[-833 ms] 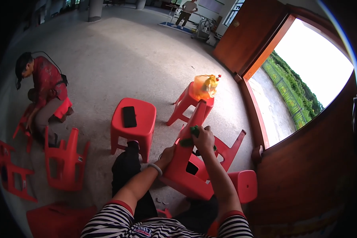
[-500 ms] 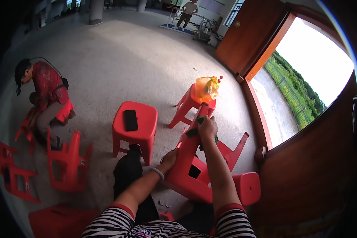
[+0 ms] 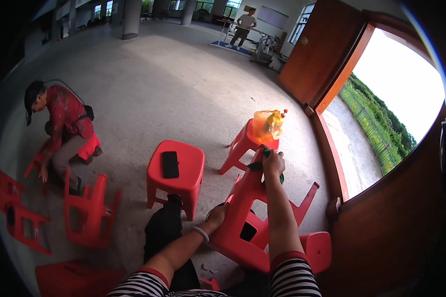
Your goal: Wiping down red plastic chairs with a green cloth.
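A red plastic stool (image 3: 235, 218) lies tipped over in front of me, its legs pointing away and to the right. My left hand (image 3: 217, 216) is closed around the near-left side of it, fingers partly hidden behind the plastic. My right hand (image 3: 273, 163) grips a dark green cloth (image 3: 256, 166) against the far end of one leg. Some of that cloth hangs below the fingers. Just beyond the leg, an orange-yellow plastic bag (image 3: 267, 126) rests on another upright red stool (image 3: 237, 146).
A black phone (image 3: 170, 164) lies on an upright red stool (image 3: 176, 180). Several tipped stools (image 3: 91, 213) are at left, beside a bent-over person (image 3: 67, 119) in red. Another red stool (image 3: 316, 251) is near the wooden door (image 3: 381, 237). A person (image 3: 244, 28) stands far back.
My right hand has slid the green cloth farther along the leg, to its tip. My left hand keeps its hold. The view has tilted up slightly, and the seated person's arm has shifted.
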Action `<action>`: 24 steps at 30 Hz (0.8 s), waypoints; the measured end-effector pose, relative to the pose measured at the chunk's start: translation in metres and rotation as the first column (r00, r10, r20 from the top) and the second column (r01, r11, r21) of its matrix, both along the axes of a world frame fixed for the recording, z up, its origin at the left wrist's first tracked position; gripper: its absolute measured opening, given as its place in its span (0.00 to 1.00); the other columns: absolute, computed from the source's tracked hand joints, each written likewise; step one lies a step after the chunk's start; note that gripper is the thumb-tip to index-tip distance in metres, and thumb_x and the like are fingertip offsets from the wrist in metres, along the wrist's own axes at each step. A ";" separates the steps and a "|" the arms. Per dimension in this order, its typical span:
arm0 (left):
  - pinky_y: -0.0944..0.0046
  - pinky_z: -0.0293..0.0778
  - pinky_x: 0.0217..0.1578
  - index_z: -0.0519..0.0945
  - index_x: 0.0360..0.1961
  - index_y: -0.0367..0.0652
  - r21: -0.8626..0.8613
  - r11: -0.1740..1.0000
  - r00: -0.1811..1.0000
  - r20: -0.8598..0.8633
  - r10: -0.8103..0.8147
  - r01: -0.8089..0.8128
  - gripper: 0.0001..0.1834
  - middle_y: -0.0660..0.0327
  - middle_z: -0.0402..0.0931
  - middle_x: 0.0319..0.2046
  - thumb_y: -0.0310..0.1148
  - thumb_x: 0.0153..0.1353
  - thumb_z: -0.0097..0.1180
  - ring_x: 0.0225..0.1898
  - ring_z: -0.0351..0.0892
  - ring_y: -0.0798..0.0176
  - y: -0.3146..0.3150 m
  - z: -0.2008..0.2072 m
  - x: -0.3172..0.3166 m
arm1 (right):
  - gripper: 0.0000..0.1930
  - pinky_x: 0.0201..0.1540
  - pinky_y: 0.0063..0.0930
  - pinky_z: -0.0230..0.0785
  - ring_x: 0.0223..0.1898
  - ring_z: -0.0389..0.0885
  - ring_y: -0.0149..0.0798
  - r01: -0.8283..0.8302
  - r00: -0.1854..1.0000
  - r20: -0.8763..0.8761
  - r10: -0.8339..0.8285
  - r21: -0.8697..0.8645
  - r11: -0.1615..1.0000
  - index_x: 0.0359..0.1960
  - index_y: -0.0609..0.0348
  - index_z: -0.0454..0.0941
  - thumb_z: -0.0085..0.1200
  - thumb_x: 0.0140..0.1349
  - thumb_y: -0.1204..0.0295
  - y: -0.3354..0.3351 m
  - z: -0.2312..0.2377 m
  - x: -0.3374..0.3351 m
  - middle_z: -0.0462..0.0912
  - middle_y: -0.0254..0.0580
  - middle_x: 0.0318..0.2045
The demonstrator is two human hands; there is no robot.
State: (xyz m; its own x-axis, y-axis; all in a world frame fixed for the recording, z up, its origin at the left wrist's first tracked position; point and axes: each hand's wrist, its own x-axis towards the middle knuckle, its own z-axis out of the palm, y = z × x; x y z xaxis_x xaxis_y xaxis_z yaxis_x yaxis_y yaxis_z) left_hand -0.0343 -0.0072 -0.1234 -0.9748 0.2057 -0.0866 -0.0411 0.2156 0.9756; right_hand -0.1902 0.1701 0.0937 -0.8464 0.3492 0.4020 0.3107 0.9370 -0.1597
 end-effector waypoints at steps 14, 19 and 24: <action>0.55 0.72 0.49 0.81 0.47 0.32 0.219 0.975 0.988 0.154 0.015 -0.048 0.35 0.45 0.83 0.41 0.55 0.76 0.32 0.45 0.82 0.54 -0.003 0.051 0.013 | 0.10 0.39 0.48 0.80 0.38 0.85 0.51 -0.312 0.942 0.195 0.272 0.220 0.924 0.39 0.51 0.83 0.54 0.63 0.62 -0.005 0.000 0.077 0.80 0.48 0.41; 0.58 0.74 0.44 0.83 0.44 0.37 -0.055 0.998 0.993 -0.117 0.015 -0.022 0.28 0.55 0.84 0.38 0.49 0.77 0.36 0.39 0.83 0.61 -0.017 0.009 -0.002 | 0.11 0.38 0.48 0.78 0.38 0.83 0.50 -0.501 0.859 0.204 0.469 0.149 0.853 0.39 0.51 0.82 0.58 0.59 0.62 -0.035 -0.002 0.141 0.79 0.47 0.41; 0.54 0.74 0.45 0.83 0.43 0.34 0.387 0.917 0.985 0.172 0.024 -0.090 0.32 0.49 0.84 0.37 0.52 0.76 0.34 0.41 0.83 0.54 -0.005 -0.012 -0.011 | 0.10 0.37 0.47 0.77 0.37 0.82 0.51 -0.571 0.812 0.250 0.528 0.146 0.808 0.39 0.47 0.82 0.58 0.57 0.63 -0.065 -0.003 0.192 0.78 0.47 0.41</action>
